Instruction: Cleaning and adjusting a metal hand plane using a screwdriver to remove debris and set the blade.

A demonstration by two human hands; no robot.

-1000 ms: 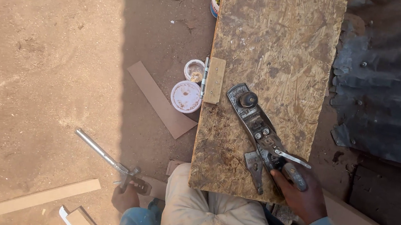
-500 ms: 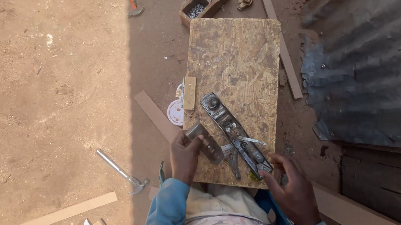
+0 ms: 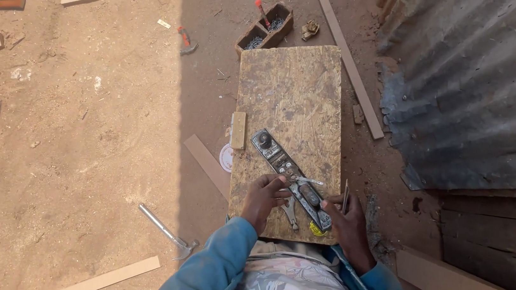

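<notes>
A metal hand plane (image 3: 284, 167) lies diagonally on a rough chipboard panel (image 3: 295, 91) in front of my knees. My left hand (image 3: 264, 198) rests on the panel beside the plane, its fingertips pinching a thin shiny metal piece (image 3: 304, 180) that lies across the plane's body. My right hand (image 3: 346, 228) grips the near end of the plane. A thin dark strip (image 3: 345, 197) stands up by its fingers. A loose metal part (image 3: 291, 215) lies between the hands, and something yellow (image 3: 317, 230) shows under the plane's near end.
A hammer (image 3: 169, 233) lies on the dirt to the left, near a wooden strip (image 3: 206, 164) and a white lid (image 3: 226, 158). A small block (image 3: 238, 130) sits at the panel's left edge. A nail box (image 3: 265, 29) stands beyond; corrugated sheet (image 3: 481, 92) is on the right.
My left hand left the hammer on the ground and came up onto the panel, then shifted right to the shiny piece on the plane. The view has pulled back.
</notes>
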